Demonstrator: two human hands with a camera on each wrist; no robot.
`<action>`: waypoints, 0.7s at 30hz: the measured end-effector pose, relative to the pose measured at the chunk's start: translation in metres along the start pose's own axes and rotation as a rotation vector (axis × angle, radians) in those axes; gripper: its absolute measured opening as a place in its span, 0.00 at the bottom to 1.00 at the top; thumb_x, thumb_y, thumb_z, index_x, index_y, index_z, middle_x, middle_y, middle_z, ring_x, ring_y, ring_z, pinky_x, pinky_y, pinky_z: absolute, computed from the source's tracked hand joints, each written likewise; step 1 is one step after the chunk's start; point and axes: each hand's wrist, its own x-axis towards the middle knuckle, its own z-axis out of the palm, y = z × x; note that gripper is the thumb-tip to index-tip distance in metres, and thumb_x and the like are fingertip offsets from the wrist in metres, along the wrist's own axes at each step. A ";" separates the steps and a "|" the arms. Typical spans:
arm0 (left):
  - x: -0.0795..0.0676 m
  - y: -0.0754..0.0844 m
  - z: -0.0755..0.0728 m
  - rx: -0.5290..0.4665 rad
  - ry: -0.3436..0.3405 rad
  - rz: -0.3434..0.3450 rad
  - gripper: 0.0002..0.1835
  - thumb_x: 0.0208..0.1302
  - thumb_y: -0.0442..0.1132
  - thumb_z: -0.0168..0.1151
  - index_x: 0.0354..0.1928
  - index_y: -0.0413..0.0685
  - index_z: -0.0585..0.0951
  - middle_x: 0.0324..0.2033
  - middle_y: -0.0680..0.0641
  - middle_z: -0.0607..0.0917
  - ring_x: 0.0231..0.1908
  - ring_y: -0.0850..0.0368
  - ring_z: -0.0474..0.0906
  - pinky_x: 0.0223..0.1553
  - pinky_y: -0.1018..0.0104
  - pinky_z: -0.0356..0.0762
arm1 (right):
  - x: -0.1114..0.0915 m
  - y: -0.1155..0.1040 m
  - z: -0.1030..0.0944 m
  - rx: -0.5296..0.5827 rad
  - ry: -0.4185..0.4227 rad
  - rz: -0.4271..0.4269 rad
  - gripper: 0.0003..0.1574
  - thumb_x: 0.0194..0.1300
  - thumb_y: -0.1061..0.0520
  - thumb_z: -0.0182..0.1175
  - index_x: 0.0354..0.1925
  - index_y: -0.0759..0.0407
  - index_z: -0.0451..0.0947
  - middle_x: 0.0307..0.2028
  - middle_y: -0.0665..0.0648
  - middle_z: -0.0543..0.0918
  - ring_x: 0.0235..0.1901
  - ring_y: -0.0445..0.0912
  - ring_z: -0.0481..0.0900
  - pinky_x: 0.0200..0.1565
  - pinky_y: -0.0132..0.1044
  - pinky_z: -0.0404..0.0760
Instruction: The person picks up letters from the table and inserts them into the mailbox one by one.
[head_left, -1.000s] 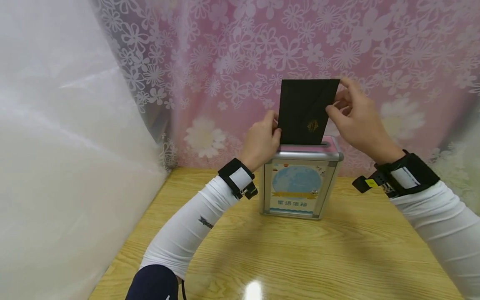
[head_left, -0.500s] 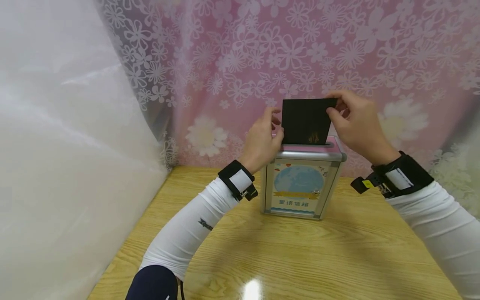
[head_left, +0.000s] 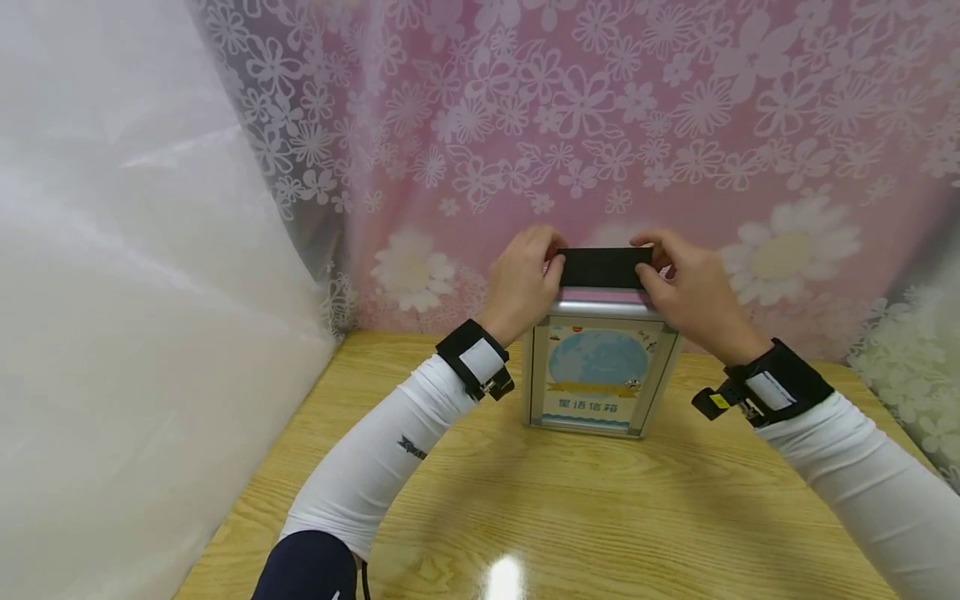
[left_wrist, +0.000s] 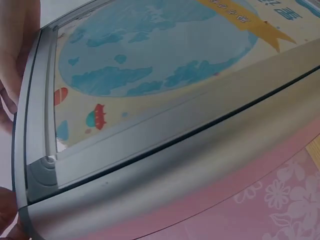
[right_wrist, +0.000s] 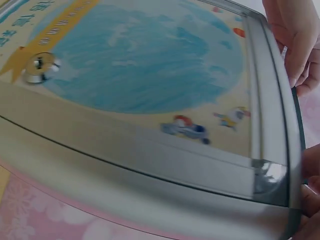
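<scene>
A metal-framed letter box (head_left: 600,375) with a blue globe picture stands upright on the table. Out of the slot in its pink top rises a black envelope (head_left: 603,268), only its upper strip showing; the rest is hidden inside. My left hand (head_left: 521,279) pinches the envelope's left edge between thumb and fingers, close over the box top. At the opposite edge my right hand (head_left: 690,287) holds the upper corner, thumb in front and forefinger behind. The box front fills both wrist views, with fingers (right_wrist: 300,45) at the margin of the right one.
The wood-grain table (head_left: 465,500) reaches toward me in front of the box. Behind hangs a pink floral curtain (head_left: 465,108). A pale plastic sheet (head_left: 127,292) closes off the left side. A lock (right_wrist: 40,67) sits on the box front.
The envelope has sunk down into the slot, from mostly exposed to a narrow strip. My right hand has come down with it and slightly left; my left hand stays beside the slot.
</scene>
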 end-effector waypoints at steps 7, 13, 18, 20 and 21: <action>-0.009 -0.005 0.003 0.031 -0.074 0.011 0.04 0.66 0.37 0.56 0.39 0.49 0.80 0.33 0.53 0.79 0.36 0.60 0.70 0.32 0.67 0.72 | -0.010 0.001 0.005 -0.014 -0.018 0.014 0.11 0.64 0.62 0.58 0.45 0.61 0.79 0.33 0.57 0.80 0.27 0.44 0.72 0.26 0.40 0.70; -0.014 -0.007 0.003 0.057 -0.116 0.009 0.07 0.67 0.37 0.54 0.39 0.48 0.82 0.35 0.52 0.80 0.37 0.60 0.70 0.35 0.67 0.73 | -0.011 0.000 0.007 0.016 -0.027 0.022 0.08 0.64 0.62 0.58 0.39 0.62 0.83 0.39 0.59 0.81 0.43 0.51 0.71 0.42 0.52 0.71; -0.015 -0.008 0.005 0.070 -0.129 0.007 0.08 0.69 0.39 0.53 0.39 0.49 0.82 0.36 0.52 0.79 0.37 0.60 0.70 0.36 0.67 0.72 | -0.011 0.000 0.007 0.020 -0.034 0.024 0.08 0.64 0.61 0.58 0.38 0.61 0.84 0.40 0.59 0.83 0.45 0.53 0.70 0.45 0.54 0.66; -0.016 -0.008 0.005 0.066 -0.129 0.008 0.08 0.69 0.39 0.53 0.39 0.50 0.82 0.36 0.53 0.79 0.37 0.60 0.69 0.36 0.67 0.72 | -0.012 0.000 0.007 0.022 -0.034 0.026 0.09 0.64 0.61 0.58 0.38 0.62 0.84 0.41 0.59 0.83 0.46 0.53 0.69 0.44 0.54 0.67; -0.016 -0.009 0.006 0.066 -0.132 0.007 0.08 0.69 0.39 0.53 0.39 0.50 0.82 0.36 0.53 0.79 0.37 0.60 0.69 0.36 0.67 0.72 | -0.012 0.000 0.007 0.023 -0.034 0.026 0.09 0.64 0.61 0.57 0.38 0.62 0.84 0.41 0.59 0.83 0.46 0.53 0.70 0.44 0.54 0.67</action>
